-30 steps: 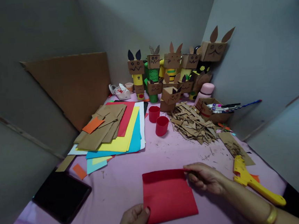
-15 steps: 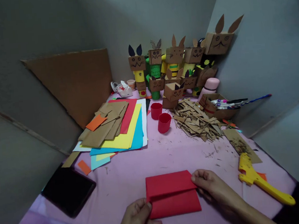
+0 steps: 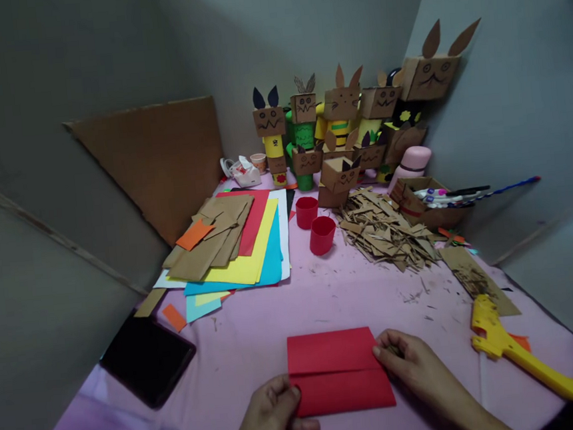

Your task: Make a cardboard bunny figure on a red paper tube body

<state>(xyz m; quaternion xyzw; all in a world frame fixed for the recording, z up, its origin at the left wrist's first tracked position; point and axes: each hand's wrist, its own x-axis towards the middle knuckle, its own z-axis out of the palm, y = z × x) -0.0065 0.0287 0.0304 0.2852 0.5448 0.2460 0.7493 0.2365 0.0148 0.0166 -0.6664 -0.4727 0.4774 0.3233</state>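
The light is dim (left wall (image 3: 53,68) shadowed).

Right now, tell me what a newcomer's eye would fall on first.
Probably the cardboard figures with pointed ears, crowded at the back of the table. Next, the folded red paper at the front, held at its sides by the left hand and right hand. The yellow glue gun, farther right, also stands out.

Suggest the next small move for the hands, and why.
I'd probably press the folded red paper along its far crease with the right hand: its far flap lies folded over, a dark line along the flap's edge suggests it isn't quite flat, and the left hand steadies the left edge.
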